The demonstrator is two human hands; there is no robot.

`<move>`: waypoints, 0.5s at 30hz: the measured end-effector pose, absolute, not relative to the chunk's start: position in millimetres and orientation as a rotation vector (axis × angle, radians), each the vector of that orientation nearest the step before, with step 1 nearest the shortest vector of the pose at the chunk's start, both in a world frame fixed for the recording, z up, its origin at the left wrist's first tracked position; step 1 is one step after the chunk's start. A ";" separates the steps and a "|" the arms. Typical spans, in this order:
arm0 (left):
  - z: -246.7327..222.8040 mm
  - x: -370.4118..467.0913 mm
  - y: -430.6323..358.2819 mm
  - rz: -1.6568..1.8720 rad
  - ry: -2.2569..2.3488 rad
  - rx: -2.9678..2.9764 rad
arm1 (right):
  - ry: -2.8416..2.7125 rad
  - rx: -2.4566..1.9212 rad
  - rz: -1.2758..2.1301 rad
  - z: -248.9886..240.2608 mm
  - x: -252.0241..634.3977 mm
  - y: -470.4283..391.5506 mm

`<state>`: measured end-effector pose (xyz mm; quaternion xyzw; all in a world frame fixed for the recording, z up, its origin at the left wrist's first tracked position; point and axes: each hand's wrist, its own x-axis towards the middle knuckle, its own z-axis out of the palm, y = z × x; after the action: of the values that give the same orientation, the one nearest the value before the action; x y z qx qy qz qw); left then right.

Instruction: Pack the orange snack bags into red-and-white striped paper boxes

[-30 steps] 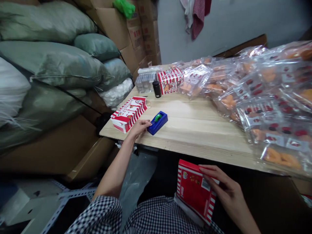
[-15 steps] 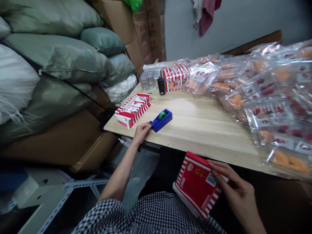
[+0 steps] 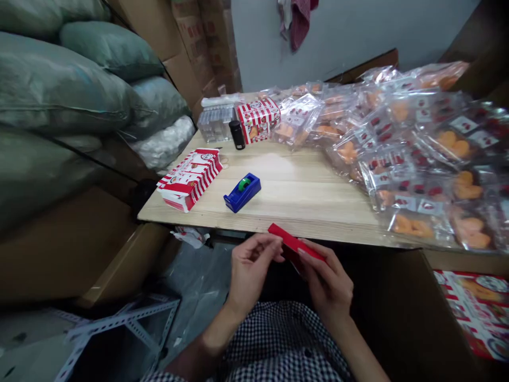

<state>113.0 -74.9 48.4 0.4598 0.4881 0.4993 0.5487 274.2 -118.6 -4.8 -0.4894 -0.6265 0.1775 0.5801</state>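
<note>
My right hand (image 3: pixel 328 284) grips a red cardboard box (image 3: pixel 292 241) just in front of the table's near edge, its narrow red side facing up. At the box's left end, my left hand (image 3: pixel 250 270) is closed in a pinch. Those fingertips were at the tape dispenser's cutter a moment ago; a piece of clear tape seems to be in them, too fine to see plainly. Beyond the hands stands the blue tape dispenser (image 3: pixel 242 195) with a green-cored roll (image 3: pixel 244 184). Left of it lies a stack of red-and-white striped flat boxes (image 3: pixel 191 178).
Clear bags of orange pieces (image 3: pixel 413 225) are heaped along the table's right side. At the back stand a black bottle (image 3: pixel 237 135), a striped box (image 3: pixel 259 119) and clear plastic cases (image 3: pixel 217 122). An open carton (image 3: pixel 441 307) with printed boxes sits lower right; large sacks (image 3: pixel 59 87) rise at left.
My left hand has left the tape dispenser and come to the box. My right hand has raised and turned the box toward it. The view has swung to the right.
</note>
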 end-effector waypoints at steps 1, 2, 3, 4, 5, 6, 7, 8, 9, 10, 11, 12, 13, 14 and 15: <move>48.8 121.2 -81.7 1.156 1.123 1.022 | -1.496 -1.125 0.387 -9.3 273.3 -118.7; 47.1 127.0 -85.7 1.140 1.093 0.962 | -1.523 -1.114 0.371 -13.3 272.9 -119.0; 44.0 130.7 -87.4 1.139 1.072 0.911 | -1.543 -1.112 0.368 -16.8 272.9 -119.5; 40.1 132.6 -87.5 1.148 1.060 0.872 | -1.558 -1.110 0.367 -19.5 273.0 -119.9; 36.0 133.1 -86.7 1.160 1.056 0.847 | -1.568 -1.107 0.368 -21.7 273.1 -120.3; 32.0 132.8 -85.6 1.171 1.056 0.830 | -1.578 -1.104 0.372 -23.2 273.1 -120.6; 28.5 132.2 -84.5 1.176 1.055 0.814 | -1.584 -1.102 0.375 -24.2 272.9 -120.8; 25.3 131.4 -83.6 1.166 1.048 0.800 | -1.586 -1.100 0.378 -24.7 272.5 -120.9; 22.5 130.7 -82.7 1.144 1.041 0.791 | -1.582 -1.099 0.380 -24.6 272.1 -120.8; 19.9 130.3 -81.8 1.115 1.041 0.793 | -1.575 -1.100 0.383 -24.0 271.7 -120.5; 17.2 129.9 -80.8 1.090 1.055 0.809 | -1.566 -1.101 0.387 -22.7 271.5 -120.1; 14.4 129.7 -79.5 1.083 1.085 0.847 | -1.555 -1.102 0.395 -20.6 271.5 -119.6; 11.6 129.4 -77.9 1.093 1.131 0.914 | -1.541 -1.104 0.408 -17.8 271.9 -118.9; 8.8 128.9 -75.9 1.112 1.191 1.007 | -1.528 -1.105 0.422 -14.2 272.7 -118.1; 6.4 128.0 -73.9 1.142 1.261 1.118 | -1.513 -1.107 0.436 -9.8 274.0 -117.2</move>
<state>128.0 -73.9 6.4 0.4674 0.5273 0.4773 0.5251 274.0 -117.2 -9.8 -0.4720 -0.6450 0.1859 0.5715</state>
